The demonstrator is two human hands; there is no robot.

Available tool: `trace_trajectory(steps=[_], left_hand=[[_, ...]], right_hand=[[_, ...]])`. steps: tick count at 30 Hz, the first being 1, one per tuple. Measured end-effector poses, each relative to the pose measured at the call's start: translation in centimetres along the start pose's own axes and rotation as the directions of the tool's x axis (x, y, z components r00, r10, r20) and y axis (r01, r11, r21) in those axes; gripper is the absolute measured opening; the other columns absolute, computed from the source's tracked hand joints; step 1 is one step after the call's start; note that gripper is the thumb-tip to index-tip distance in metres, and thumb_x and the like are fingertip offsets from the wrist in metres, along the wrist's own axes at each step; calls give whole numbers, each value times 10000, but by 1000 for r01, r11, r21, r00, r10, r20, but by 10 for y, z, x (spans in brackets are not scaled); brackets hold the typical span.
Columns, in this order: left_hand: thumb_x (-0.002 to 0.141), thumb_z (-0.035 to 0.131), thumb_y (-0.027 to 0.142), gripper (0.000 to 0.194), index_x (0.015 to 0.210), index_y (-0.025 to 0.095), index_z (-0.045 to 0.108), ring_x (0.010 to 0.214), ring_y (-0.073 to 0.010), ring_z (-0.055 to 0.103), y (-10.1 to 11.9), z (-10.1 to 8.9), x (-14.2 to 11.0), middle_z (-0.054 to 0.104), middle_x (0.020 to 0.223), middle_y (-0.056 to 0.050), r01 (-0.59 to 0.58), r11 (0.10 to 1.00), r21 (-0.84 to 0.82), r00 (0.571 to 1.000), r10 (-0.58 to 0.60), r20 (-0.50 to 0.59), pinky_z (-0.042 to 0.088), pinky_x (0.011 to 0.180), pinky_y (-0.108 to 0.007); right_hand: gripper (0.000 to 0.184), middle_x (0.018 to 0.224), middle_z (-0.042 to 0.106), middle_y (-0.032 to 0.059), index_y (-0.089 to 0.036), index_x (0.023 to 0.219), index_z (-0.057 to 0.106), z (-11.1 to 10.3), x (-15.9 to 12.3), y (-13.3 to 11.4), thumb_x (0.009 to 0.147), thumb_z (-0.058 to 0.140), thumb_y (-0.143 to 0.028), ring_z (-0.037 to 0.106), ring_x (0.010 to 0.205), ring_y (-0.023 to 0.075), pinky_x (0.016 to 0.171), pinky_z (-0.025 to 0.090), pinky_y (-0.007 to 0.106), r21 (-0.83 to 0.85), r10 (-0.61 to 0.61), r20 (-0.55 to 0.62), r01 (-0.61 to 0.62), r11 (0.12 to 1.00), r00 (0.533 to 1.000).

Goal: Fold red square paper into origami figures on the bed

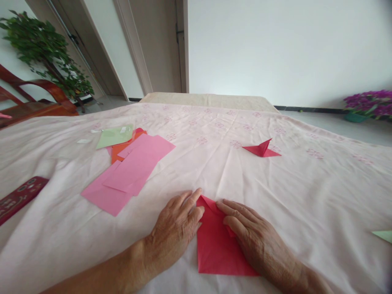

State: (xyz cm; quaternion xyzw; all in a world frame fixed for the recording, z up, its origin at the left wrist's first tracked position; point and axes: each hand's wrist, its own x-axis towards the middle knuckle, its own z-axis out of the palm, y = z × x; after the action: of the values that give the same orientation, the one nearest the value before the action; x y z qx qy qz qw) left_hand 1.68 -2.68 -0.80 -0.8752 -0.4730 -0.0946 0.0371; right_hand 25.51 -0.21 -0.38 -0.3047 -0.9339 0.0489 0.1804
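Observation:
A sheet of red paper (219, 249) lies on the cloth in front of me, its upper right edge folded over. My left hand (176, 224) rests along its left edge. The left index finger reaches the top corner and the thumb touches the paper, with the fingers apart. Across the right side lies my right hand (260, 237), fingers together over the folded edge and thumb bent inward. A bit of raised paper shows beneath that thumb. The palm hides the paper's right edge. Farther off to the right sits a folded red paper piece (262, 150) with an upright point.
Pink paper sheets (131, 163) overlap at left, with orange paper (119, 151) and a light green packet (114, 136) behind. A dark red phone (21, 198) lies at far left. Green paper (384, 235) shows at the right edge. The patterned tablecloth (190, 163) is wrinkled.

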Motion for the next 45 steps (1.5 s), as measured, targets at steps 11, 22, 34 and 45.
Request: trace_trajectory(steps=[11, 22, 34, 45], left_hand=[[948, 443, 215, 319, 1253, 192, 530, 1282, -261, 458, 1, 5, -1, 510, 1401, -70, 12, 1000, 18, 999, -12, -35, 427, 1033, -426], [887, 460, 116, 564, 1436, 195, 356, 1062, -264, 525, 13, -7, 4, 550, 1197, -116, 143, 985, 98, 986, -150, 72, 490, 903, -418], [902, 485, 166, 563, 1444, 192, 332, 1140, -270, 474, 5, -4, -1, 500, 1290, -123, 145, 988, -50, 988, -142, 67, 433, 979, -443], [882, 565, 274, 626, 1453, 239, 308, 1081, -271, 470, 4, -10, 8, 488, 1255, -109, 196, 978, -70, 977, -188, 102, 433, 931, -460]], right_hand=[[181, 1307, 588, 142, -160, 928, 597, 1, 0, -1, 931, 422, -113, 519, 1248, 249, 993, 502, 437, -5, -10, -9, 10, 1000, 1000], [154, 1305, 590, 138, -164, 946, 591, 1, 0, 0, 928, 443, -124, 525, 1240, 238, 986, 507, 427, 22, 3, 4, -3, 1000, 1000], [178, 1278, 610, 135, -175, 939, 575, 1, 1, -1, 928, 412, -104, 562, 1196, 236, 948, 529, 426, 41, 23, -30, -22, 999, 999], [157, 1260, 626, 99, -197, 944, 579, 2, 3, -3, 916, 452, -109, 570, 1184, 205, 938, 529, 372, 101, 102, -61, -96, 990, 993]])
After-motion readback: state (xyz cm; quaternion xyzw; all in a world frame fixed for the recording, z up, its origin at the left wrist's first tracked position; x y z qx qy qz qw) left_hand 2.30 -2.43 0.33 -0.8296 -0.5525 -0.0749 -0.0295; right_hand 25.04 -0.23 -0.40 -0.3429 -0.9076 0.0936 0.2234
